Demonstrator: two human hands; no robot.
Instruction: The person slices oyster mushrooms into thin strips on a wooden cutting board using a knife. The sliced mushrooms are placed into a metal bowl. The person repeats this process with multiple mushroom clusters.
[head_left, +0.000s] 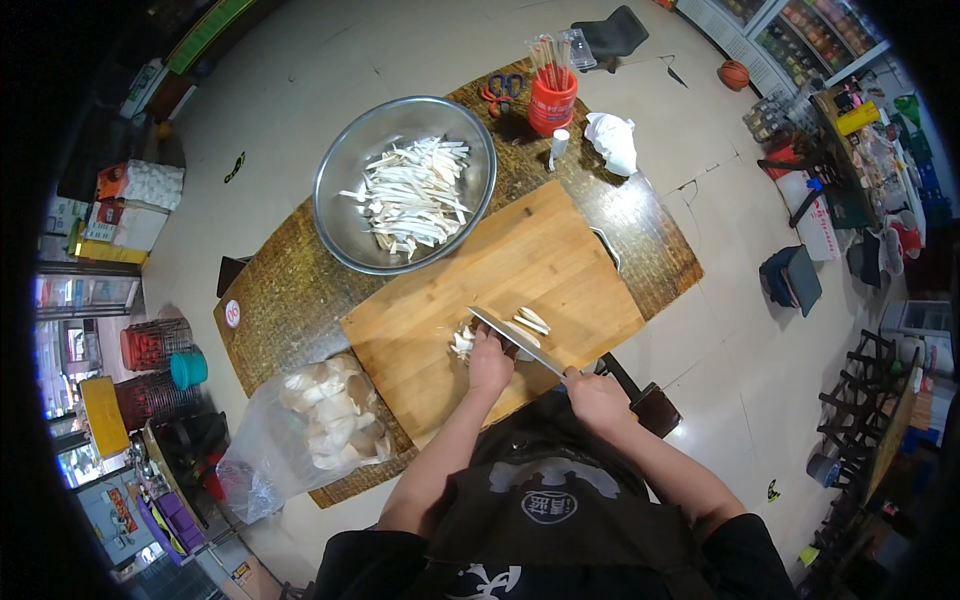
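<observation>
My right hand is closed round the handle of a kitchen knife, whose blade lies slantwise over the near part of a wooden cutting board. Beside the blade, my left hand presses on a piece of white mushroom that the fingers and blade partly hide. Cut mushroom strips lie just beyond the blade, and small white pieces lie left of my left fingers. Many cut strips fill part of a large steel bowl beyond the board. A clear plastic bag with whole mushrooms lies at the left.
At the table's far end are a red container of chopsticks, scissors, a small white bottle and a crumpled white bag. A dark stool stands on the floor at the right.
</observation>
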